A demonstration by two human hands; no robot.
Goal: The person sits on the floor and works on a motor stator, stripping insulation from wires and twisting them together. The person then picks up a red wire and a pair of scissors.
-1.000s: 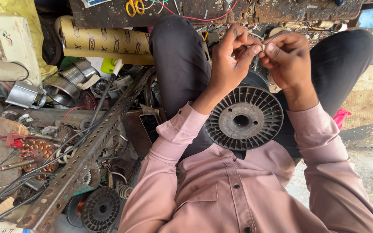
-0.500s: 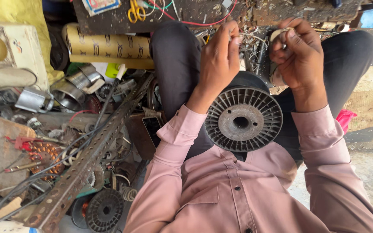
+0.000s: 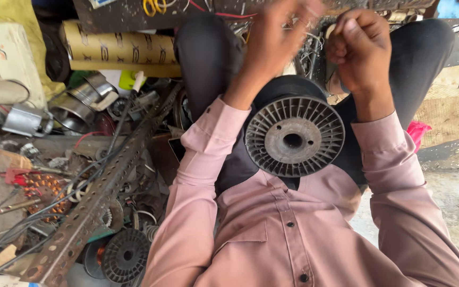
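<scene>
While a grey ribbed spool [image 3: 294,136] rests in the lap, the right hand [image 3: 360,50] is clenched above it, and the blurred left hand [image 3: 277,40] has a grip I cannot tell.

We note the spool [image 3: 294,136] on the lap, centre. Both hands are beyond it: left hand [image 3: 272,40], right hand [image 3: 359,50]. Left of the legs lies a perforated bar [image 3: 102,196]; a cardboard tube [image 3: 120,50] lies farther back.
</scene>
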